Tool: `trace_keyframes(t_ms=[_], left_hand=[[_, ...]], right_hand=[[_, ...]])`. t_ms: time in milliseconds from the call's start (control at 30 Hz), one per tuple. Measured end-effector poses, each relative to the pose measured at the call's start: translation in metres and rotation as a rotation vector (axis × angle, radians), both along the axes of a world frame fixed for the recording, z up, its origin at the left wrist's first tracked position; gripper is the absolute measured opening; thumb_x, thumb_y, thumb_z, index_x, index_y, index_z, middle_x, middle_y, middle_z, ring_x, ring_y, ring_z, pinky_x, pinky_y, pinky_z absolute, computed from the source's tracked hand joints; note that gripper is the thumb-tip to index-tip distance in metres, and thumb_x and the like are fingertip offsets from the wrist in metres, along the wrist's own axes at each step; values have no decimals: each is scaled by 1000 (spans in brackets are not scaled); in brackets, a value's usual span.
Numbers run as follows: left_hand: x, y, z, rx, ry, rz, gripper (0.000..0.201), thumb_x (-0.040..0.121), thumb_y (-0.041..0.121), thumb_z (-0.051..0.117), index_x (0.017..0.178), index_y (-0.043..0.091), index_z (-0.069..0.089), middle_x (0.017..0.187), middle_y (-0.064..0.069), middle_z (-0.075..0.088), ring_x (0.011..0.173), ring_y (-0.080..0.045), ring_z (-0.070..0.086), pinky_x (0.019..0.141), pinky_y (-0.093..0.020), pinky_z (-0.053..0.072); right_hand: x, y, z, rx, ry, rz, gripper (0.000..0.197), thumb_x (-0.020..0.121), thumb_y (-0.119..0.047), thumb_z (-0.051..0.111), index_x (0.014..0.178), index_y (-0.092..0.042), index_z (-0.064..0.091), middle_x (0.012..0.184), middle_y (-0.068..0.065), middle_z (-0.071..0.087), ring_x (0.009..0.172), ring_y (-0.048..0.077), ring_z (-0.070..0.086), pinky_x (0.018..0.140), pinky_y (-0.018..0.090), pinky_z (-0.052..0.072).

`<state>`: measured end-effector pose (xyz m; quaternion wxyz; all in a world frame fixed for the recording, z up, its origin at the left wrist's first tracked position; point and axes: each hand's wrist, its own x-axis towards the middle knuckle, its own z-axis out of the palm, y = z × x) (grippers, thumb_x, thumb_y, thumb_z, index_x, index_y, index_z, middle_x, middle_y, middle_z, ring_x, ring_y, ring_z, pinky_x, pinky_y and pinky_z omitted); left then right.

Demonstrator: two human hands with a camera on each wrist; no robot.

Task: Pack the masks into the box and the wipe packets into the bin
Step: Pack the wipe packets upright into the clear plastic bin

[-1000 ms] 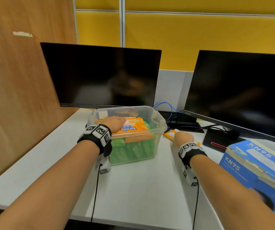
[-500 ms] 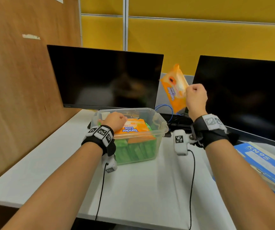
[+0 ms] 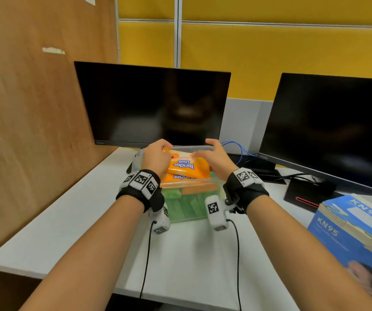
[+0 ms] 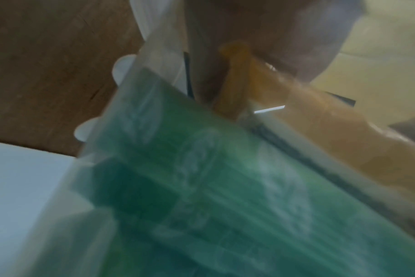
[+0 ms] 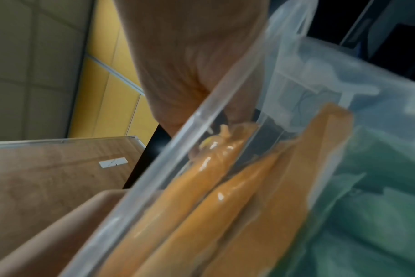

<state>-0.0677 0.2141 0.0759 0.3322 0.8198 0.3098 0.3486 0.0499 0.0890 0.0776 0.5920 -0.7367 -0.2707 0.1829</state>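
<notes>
A clear plastic bin (image 3: 189, 182) stands on the white desk in front of the left monitor. Green wipe packets (image 3: 187, 205) fill its lower part, and an orange packet lies on them. Both hands hold a second orange "Tender Love" wipe packet (image 3: 187, 164) on top of that one, at the bin's rim. My left hand (image 3: 162, 151) grips its left end and my right hand (image 3: 200, 149) pinches its right end. The right wrist view shows fingers on the packet's end (image 5: 225, 131) just inside the rim (image 5: 178, 142). The blue KN95 mask box (image 3: 355, 234) lies at the right edge. No loose masks show.
Two dark monitors (image 3: 153, 104) (image 3: 333, 129) stand behind the bin, with cables and a black stand (image 3: 301, 194) to the right. A wooden partition (image 3: 35, 108) borders the desk on the left. Bare white desk (image 3: 191, 254) lies between the bin and me.
My right hand picked the orange packet off the desk, lifted it high, then brought it down onto the bin. My left hand shifted from resting on the packet in the bin to gripping the new one.
</notes>
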Motion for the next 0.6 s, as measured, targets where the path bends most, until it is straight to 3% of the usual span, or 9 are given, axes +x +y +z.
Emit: trace_keyframes(t_ms=[67,167,233,300,367,500,600], left_hand=[[-1,-1,2,28,37,101,25,89,15,50,108,21,64,114,-4,60,99,-19,54,81,-30,43],[-3,-3,2,227,148,218,30,81,18,54,109,24,63,121,-6,47,114,-28,44,93,-37,40],[-2,-7,1,363,214,168,33,79,18,54,109,24,65,129,-4,45,121,-26,39,99,-40,34],[1,-9,-1,395,321,92,31,83,24,47,106,26,67,125,-1,56,117,-24,48,100,-43,35],[5,-6,-5,319,440,12,34,86,28,36,106,28,63,120,-3,61,113,-26,54,101,-46,37],[6,-1,-7,273,716,-115,42,84,33,22,115,23,50,129,-7,48,122,-32,43,104,-52,33],[-4,-3,-4,334,651,-93,40,87,32,27,118,23,51,130,-6,51,124,-27,44,106,-54,29]], right_hand=[[-2,-3,1,-15,-90,38,71,80,-17,73,138,-26,34,105,3,56,97,26,66,84,42,57],[-6,2,4,-188,-259,25,46,87,-19,65,130,-15,50,105,7,60,98,26,64,81,36,54],[-10,5,7,-364,-346,83,28,89,-24,58,112,-10,65,100,9,64,97,26,61,88,37,49],[-16,4,12,-457,-429,206,29,92,-23,52,111,-8,68,112,8,64,107,25,58,96,35,44],[-24,2,16,-535,-554,301,32,96,-21,43,115,-10,67,129,4,58,120,22,50,102,33,37],[-26,5,12,-620,-670,352,32,96,-27,41,112,-21,68,131,0,57,121,21,48,106,38,34],[-28,2,11,-453,-580,180,39,83,-45,44,110,-30,69,125,-2,63,118,24,53,105,46,38]])
